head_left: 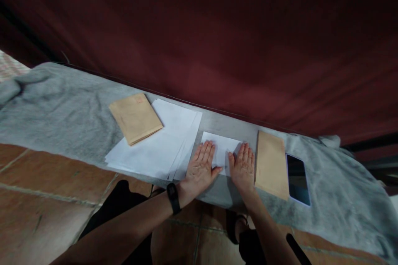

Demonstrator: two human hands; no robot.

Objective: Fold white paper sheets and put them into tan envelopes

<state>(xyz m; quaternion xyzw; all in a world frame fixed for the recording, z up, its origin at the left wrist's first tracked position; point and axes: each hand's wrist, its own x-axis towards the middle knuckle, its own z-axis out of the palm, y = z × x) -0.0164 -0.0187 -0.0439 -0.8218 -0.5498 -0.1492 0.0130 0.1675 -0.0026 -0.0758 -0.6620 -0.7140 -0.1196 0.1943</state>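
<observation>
A folded sheet of white paper (pixel 222 143) lies on the grey cloth in front of me. My left hand (pixel 201 163) rests flat across its left side, fingers stretched out and thumb pointing right. On its right side lies my right hand (pixel 243 167), also flat with straight fingers. Both palms face down and cover parts of the sheet. Just left of my left hand is a stack of larger white sheets (pixel 168 136). Close by my right hand sits a pile of brown envelopes (pixel 271 163).
More brown envelopes (pixel 135 118) lie on the upper left of the white stack. A phone (pixel 297 180) with a dark screen is at the right. The grey cloth (pixel 62 112) covers a narrow bench against a dark red curtain (pixel 199 41). Tiled floor (pixel 40 198) shows below.
</observation>
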